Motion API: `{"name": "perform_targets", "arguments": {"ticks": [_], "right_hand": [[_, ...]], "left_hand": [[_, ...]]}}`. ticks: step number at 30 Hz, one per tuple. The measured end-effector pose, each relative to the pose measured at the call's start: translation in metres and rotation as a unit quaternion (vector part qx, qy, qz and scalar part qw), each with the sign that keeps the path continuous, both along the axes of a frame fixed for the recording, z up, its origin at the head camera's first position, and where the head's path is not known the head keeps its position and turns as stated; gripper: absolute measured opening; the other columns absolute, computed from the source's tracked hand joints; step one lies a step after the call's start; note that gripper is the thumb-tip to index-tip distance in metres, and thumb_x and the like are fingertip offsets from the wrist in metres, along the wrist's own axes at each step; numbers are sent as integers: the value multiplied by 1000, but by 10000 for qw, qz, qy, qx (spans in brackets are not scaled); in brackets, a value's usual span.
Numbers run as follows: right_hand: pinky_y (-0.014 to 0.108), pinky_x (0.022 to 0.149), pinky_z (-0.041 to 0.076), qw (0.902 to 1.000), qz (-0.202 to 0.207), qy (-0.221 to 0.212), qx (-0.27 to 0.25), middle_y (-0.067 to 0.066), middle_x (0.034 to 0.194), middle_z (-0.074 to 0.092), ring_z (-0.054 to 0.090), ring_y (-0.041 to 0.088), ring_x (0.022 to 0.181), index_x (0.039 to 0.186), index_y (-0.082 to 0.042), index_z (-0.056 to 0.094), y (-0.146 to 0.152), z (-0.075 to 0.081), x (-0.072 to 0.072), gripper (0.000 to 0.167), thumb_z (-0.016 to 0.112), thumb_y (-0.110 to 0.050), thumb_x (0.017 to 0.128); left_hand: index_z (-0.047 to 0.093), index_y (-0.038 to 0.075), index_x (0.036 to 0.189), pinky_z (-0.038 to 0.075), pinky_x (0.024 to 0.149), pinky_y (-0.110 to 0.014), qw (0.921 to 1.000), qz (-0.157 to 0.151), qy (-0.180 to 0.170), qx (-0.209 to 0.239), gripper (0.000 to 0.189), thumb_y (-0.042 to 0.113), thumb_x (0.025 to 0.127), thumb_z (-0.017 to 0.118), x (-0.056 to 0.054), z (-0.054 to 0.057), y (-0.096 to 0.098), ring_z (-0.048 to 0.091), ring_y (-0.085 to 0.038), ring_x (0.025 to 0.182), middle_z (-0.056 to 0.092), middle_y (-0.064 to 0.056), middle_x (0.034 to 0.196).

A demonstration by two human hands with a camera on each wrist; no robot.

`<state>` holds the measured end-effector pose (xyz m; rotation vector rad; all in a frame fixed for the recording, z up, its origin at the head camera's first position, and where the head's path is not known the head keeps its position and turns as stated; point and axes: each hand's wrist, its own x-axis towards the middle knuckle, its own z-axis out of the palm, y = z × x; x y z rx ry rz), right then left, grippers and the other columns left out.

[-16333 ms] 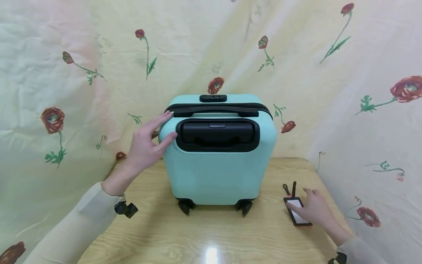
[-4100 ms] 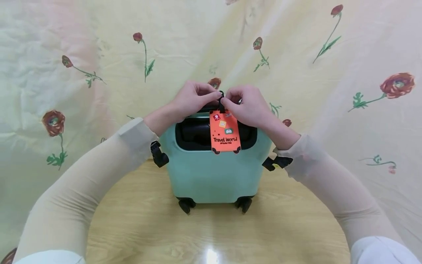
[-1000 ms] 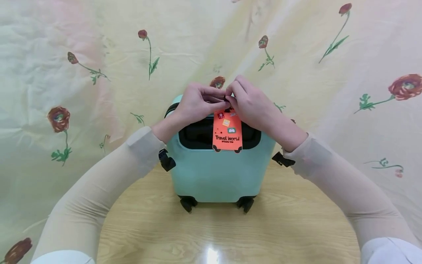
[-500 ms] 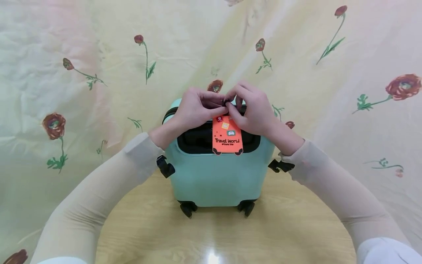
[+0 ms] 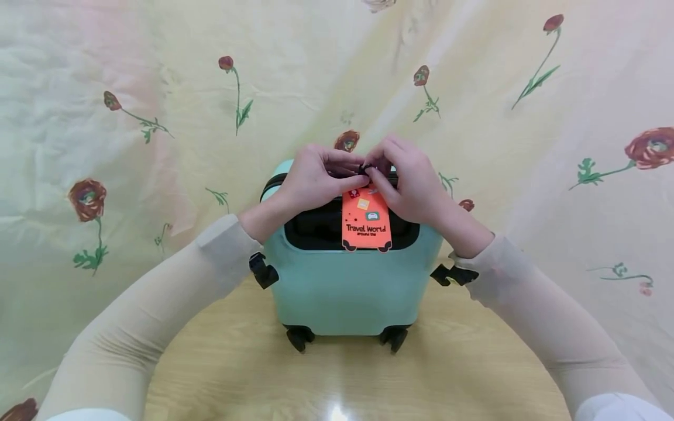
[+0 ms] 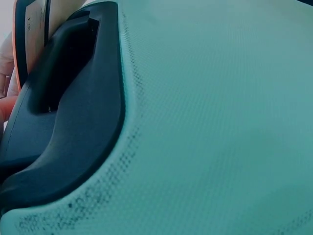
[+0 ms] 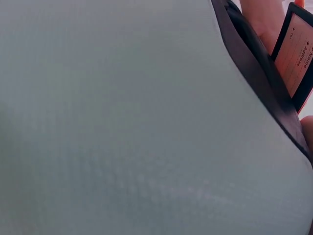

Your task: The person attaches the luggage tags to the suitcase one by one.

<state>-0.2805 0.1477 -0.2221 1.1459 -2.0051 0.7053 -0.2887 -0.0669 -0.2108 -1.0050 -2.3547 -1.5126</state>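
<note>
An orange luggage tag printed "Travel World" hangs in front of the recessed black pull handle of a mint-green suitcase. My left hand and right hand meet above the tag at the suitcase's top. Between thumb and fingertips, both pinch its short black strap. The fingers hide most of the strap and the carry handle behind it. In the right wrist view, the tag's back shows a card with "Name" and "Address" lines.
The suitcase stands upright on its black wheels on a wood-grain table. A flower-printed cloth hangs close behind and at both sides.
Earlier the tag lay on the table at the right; since then it was lifted to the suitcase's top. Over the last second, the right fingers shift slightly on the strap.
</note>
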Motion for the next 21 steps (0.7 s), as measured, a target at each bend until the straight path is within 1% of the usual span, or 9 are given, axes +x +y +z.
{"name": "perform_targets", "arguments": {"ticks": [3, 7, 10, 15, 18, 21], "right_hand": [[27, 74, 48, 10000, -41, 40, 10, 15, 93, 64, 58, 20, 82, 104, 2, 66, 2, -2, 1, 9, 72, -2, 98], [29, 75, 52, 9998, -97, 148, -30, 14, 92, 67, 62, 20, 81, 106, 1, 67, 3, -4, 0, 11, 72, -2, 97], [32, 77, 55, 9998, -176, 61, -38, 15, 92, 70, 65, 22, 81, 108, 3, 66, 3, -4, 0, 14, 73, -3, 97], [40, 81, 59, 9990, -350, -277, 98, 17, 96, 71, 68, 26, 84, 108, 6, 64, 2, -2, 2, 14, 70, -3, 100], [42, 79, 60, 9986, -352, -365, 164, 17, 95, 71, 69, 26, 82, 105, 5, 64, 1, 0, 1, 11, 69, -3, 99], [42, 74, 59, 9986, -316, -356, 224, 16, 93, 71, 68, 24, 78, 103, 3, 64, -1, 2, 1, 9, 68, -3, 99]], "left_hand": [[81, 7, 122, 66, 85, -31, 10000, 23, 22, -60, 32, 11, 91, 84, 1, -1, 1, 81, -18, 100, 83, -12, 112], [82, 7, 120, 65, 85, -30, 9998, 79, 150, -86, 30, 13, 91, 84, 1, -3, 0, 81, -18, 98, 83, -12, 111], [82, 7, 118, 65, 83, -30, 9996, 147, 226, -69, 28, 14, 91, 85, 1, -3, 0, 82, -18, 96, 83, -12, 109], [82, 5, 117, 65, 84, -29, 9994, 154, 281, -129, 27, 12, 91, 84, -1, -4, 1, 82, -19, 95, 83, -13, 109], [82, 5, 117, 65, 85, -29, 9996, 134, 198, -146, 26, 12, 92, 83, 0, -4, 0, 82, -19, 96, 83, -13, 109], [82, 5, 117, 65, 86, -29, 9996, 185, 169, -145, 25, 11, 93, 82, 1, -4, -2, 82, -19, 97, 83, -13, 109]]}}
